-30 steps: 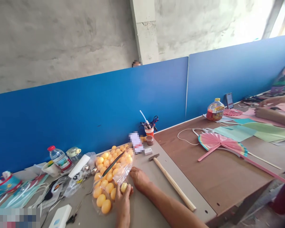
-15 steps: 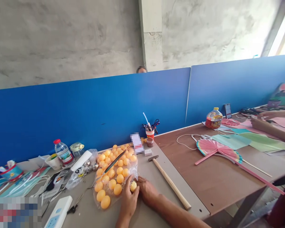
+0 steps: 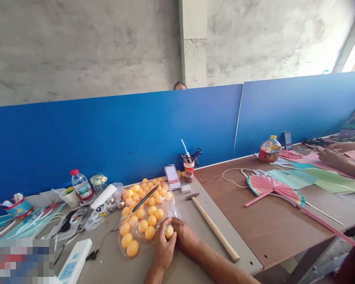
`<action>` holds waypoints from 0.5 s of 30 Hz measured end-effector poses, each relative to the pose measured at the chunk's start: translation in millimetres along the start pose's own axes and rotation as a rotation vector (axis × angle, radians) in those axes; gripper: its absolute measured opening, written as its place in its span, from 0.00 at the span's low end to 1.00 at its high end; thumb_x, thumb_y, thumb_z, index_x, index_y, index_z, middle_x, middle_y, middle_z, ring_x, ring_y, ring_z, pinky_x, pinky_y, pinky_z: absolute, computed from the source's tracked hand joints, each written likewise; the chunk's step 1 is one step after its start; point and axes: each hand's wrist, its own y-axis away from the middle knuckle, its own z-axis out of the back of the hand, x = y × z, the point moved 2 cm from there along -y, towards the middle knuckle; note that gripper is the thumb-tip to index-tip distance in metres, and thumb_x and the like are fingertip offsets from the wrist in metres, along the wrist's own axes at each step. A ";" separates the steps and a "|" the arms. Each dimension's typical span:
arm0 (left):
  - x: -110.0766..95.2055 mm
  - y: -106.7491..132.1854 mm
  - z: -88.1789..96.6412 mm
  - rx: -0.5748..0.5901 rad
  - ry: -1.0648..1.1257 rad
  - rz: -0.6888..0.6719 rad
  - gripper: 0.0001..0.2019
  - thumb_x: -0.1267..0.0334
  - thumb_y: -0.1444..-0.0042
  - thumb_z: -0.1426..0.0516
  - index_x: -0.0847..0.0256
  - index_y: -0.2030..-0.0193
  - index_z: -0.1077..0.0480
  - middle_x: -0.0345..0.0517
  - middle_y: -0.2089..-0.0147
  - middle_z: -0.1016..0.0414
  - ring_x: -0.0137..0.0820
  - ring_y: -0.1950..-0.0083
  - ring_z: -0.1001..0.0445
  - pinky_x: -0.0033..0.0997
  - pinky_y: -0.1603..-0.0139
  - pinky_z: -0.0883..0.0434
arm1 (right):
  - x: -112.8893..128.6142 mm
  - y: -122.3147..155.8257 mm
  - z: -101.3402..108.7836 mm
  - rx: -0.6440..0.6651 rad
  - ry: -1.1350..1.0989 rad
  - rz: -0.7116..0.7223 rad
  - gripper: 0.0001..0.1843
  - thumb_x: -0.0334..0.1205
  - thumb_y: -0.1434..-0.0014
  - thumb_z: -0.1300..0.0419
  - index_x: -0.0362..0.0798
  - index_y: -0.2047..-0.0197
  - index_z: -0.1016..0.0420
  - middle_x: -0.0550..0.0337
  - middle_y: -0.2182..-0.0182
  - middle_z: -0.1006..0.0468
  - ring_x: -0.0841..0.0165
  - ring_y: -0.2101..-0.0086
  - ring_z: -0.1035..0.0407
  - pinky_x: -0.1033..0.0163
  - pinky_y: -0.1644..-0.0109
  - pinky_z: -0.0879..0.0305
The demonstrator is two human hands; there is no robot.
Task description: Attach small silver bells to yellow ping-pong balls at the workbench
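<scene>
Yellowish rounded lump [image 3: 169,232] in left hand [image 3: 163,249]

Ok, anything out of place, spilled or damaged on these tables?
No spill or damage stands out. Slightly odd: a slim dark tool lies across the bag of orange balls and might slide; the long strip of the pink fan juts past the edge of the brown table.

Glossy plastic bag [image 3: 169,208], balls [image 3: 152,210] seemingly matt

Head view, single: worn above the near edge of the counter [image 3: 192,211], facing forward, slightly down; left hand [image 3: 165,245] and right hand [image 3: 185,236] near, blue partition [image 3: 130,130] farther, concrete wall [image 3: 91,47] farthest.
</scene>
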 end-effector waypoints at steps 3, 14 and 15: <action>-2.8 1.6 -0.5 0.028 -0.044 -0.005 0.16 0.68 0.50 0.45 0.61 0.53 0.27 0.53 0.50 0.23 0.42 0.44 0.27 0.49 0.39 0.33 | -1.6 0.6 1.7 0.012 0.083 -0.041 0.12 0.30 0.47 0.43 0.48 0.60 0.24 0.53 0.57 0.21 0.59 0.54 0.29 0.55 0.45 0.38; 13.2 0.8 -4.4 -0.092 -0.174 -0.055 0.15 0.66 0.48 0.47 0.62 0.53 0.27 0.56 0.51 0.23 0.46 0.41 0.30 0.55 0.38 0.34 | -3.1 0.3 5.4 -0.071 0.098 0.046 0.17 0.29 0.44 0.46 0.50 0.53 0.25 0.52 0.52 0.22 0.58 0.48 0.34 0.52 0.42 0.40; 13.9 0.7 -4.5 -0.085 -0.164 -0.041 0.15 0.66 0.48 0.46 0.62 0.53 0.27 0.55 0.52 0.23 0.45 0.42 0.28 0.54 0.39 0.33 | -3.9 -0.3 4.8 -0.068 0.106 0.059 0.16 0.30 0.44 0.46 0.49 0.54 0.24 0.51 0.53 0.22 0.57 0.49 0.34 0.52 0.42 0.40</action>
